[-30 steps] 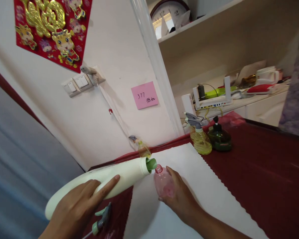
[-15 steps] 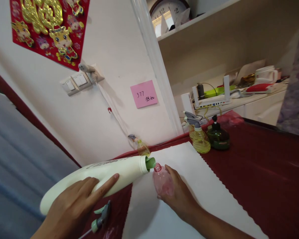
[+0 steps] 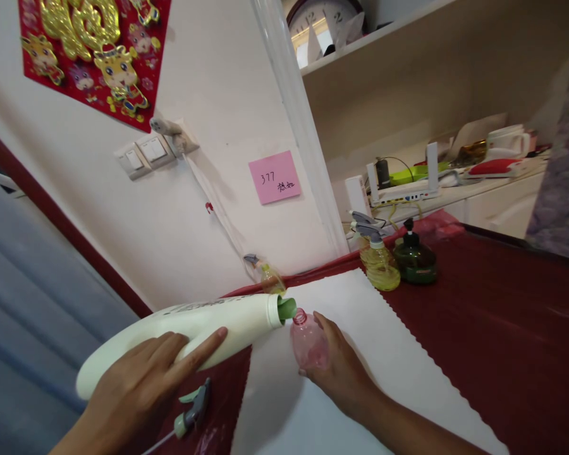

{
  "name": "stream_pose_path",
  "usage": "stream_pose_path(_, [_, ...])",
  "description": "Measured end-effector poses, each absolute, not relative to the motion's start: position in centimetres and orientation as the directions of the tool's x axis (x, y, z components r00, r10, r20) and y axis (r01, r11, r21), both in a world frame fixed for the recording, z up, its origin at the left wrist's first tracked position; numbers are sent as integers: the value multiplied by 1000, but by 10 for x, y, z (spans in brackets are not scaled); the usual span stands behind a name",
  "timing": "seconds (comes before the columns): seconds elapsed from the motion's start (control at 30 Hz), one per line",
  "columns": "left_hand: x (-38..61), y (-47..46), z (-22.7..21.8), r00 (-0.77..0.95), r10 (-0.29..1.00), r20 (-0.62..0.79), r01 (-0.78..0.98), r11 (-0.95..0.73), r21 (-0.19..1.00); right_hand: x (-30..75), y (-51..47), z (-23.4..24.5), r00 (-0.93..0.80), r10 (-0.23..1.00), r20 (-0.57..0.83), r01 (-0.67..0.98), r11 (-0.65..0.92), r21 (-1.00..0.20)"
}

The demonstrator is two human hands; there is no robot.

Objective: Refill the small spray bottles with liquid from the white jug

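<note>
My left hand [image 3: 145,373] is closed around the handle of a pale green detergent jug [image 3: 237,322], its index finger stretched along the side. The jug lies nearly level in the air, its green spout at the mouth of a small clear pink bottle [image 3: 308,344]. My right hand [image 3: 339,370] grips that bottle from the right, holding it slightly tilted with its open neck towards the spout. I cannot make out any liquid passing between them. A grey and green spray trigger head [image 3: 194,407] with its tube lies below the jug on the dark red cloth.
A white sheet [image 3: 360,328] covers part of the dark red tablecloth [image 3: 493,316]. Yellow spray bottles [image 3: 382,268] and a dark green pump bottle [image 3: 415,259] stand at the back right. Another yellow spray bottle [image 3: 271,278] is by the wall. A white router [image 3: 403,189] sits behind.
Almost nothing differs. Both hands, the jug and the pink bottle keep nearly the same positions, with the spout still at the bottle's mouth.
</note>
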State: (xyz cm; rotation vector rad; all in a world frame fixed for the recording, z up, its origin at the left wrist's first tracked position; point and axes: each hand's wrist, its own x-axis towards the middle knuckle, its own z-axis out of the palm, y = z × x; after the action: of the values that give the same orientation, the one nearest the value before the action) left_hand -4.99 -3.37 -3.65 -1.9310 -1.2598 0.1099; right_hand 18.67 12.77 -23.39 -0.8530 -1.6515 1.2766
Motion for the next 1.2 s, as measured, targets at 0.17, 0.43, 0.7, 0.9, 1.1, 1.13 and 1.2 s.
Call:
stream_pose_path(0.17, [-51,-32,-37,533,772,346,709,-184,-681,187,127,-234,-398,892,214,9,238,-971])
stream_pose_path(0.43, [-52,-34,-34,516,799,308,702,-189,-687,187,127,-233,-391,895,217,8,239,-971])
stream_pose_path(0.7, [-49,-34,-32,520,796,309,707,-198,-679,187,127,-235,-381,898,221,28,250,-968])
stream_pose_path(0.9, [-47,-36,-32,480,822,306,721,-172,-671,187,126,-236,-387,892,233,30,264,-964])
stream_pose_path(1.1, [-51,-35,-33,497,809,314,729,-193,-657,187,127,-234,-380,895,233,31,264,-964])
stream_pose_path(1.13, [-52,-34,-33,503,803,320,729,-196,-656,187,128,-235,-380,895,234,30,265,-964])
stream_pose_path(1.2, [-52,-33,-32,522,788,327,722,-203,-662,187,127,-235,-377,896,236,30,266,-963])
